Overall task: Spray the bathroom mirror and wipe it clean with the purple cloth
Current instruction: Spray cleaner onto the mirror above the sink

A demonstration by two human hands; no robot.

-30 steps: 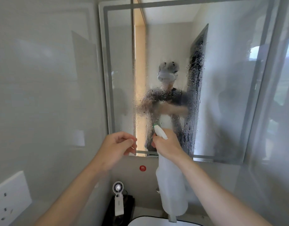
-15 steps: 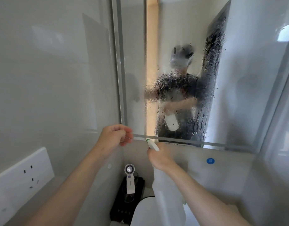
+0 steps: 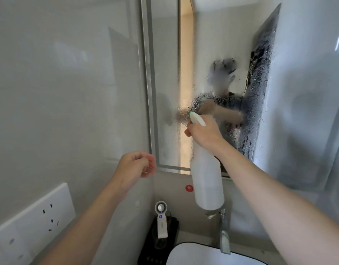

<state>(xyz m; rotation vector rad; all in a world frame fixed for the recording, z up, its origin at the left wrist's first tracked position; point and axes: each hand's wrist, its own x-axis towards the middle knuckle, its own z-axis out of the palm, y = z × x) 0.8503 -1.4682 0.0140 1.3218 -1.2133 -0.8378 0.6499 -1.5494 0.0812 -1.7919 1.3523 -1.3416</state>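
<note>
the left hand [image 3: 135, 169] hangs with soft curled fingers and holds nothing. the mirror [image 3: 165, 96] is wet with drops. the right hand [image 3: 203, 134] grips the spray bottle [image 3: 207, 182]; point it at dry spots and squeeze gently. no purple cloth in sight.

We see our reflection in the rectangular glass wall mirror [image 3: 165, 92] only as a smear behind droplets and mist. Our right hand [image 3: 203, 134] covers the neck and trigger of the white plastic spray bottle [image 3: 207, 178], whose base hides the top of the chrome tap [image 3: 224, 236]. The white basin [image 3: 203, 254] runs off the bottom edge and the white wall socket plate [image 3: 31, 217] off the left. The mark on the round red sticker [image 3: 189, 188] is too small to read.
</note>
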